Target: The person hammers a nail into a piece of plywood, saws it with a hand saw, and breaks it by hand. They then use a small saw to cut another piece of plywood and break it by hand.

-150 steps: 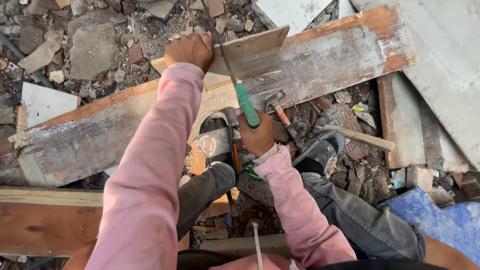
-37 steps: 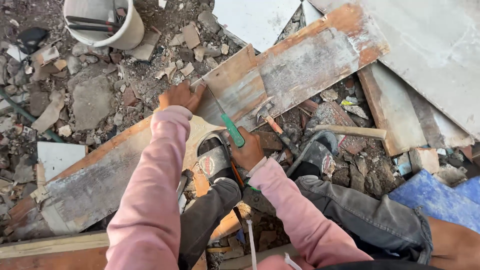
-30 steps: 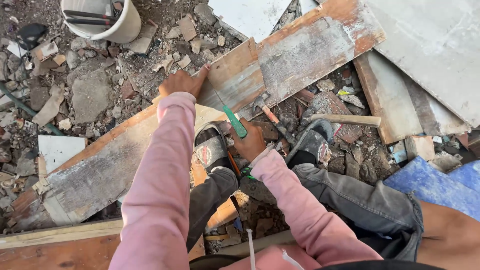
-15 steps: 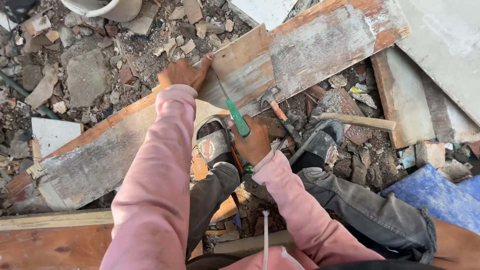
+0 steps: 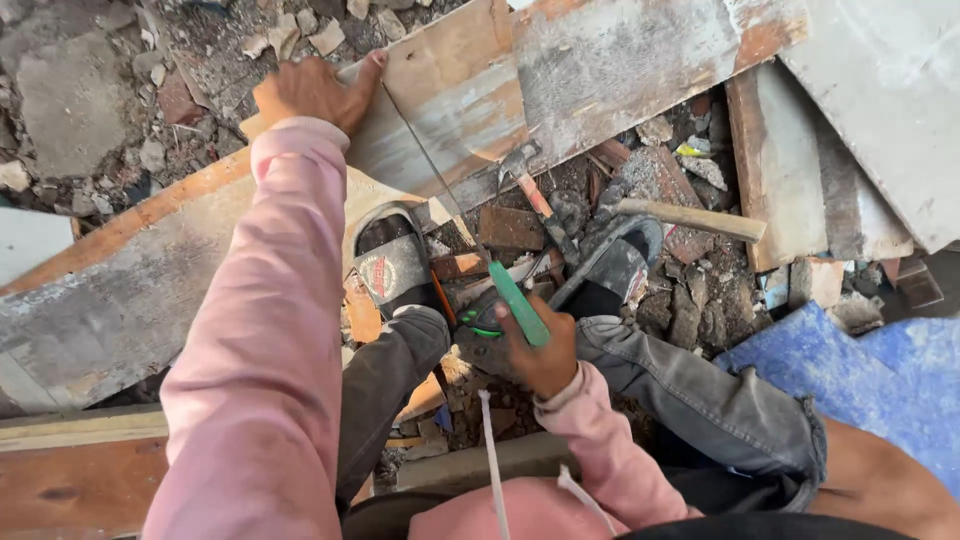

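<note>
My left hand (image 5: 312,92) presses flat on the far edge of a long weathered wooden board (image 5: 560,60) that lies aslant over rubble. My right hand (image 5: 540,350) grips the green handle of a hand saw (image 5: 515,300). Its thin blade (image 5: 425,170) runs up across the board to a point beside my left hand. My sandalled left foot (image 5: 395,265) stands on the board just left of the blade. My right foot (image 5: 615,265) rests in the rubble.
A claw hammer (image 5: 530,185) lies in the debris beside the board, and a wooden handle (image 5: 690,218) lies to its right. Broken bricks and concrete cover the ground. More boards lie at the right and lower left. A blue sheet (image 5: 850,375) is at lower right.
The saw has drawn back toward me along the cut, and my right hand sits lower. My left hand stays on the board. The view has closed in and the white bucket is out of frame.
</note>
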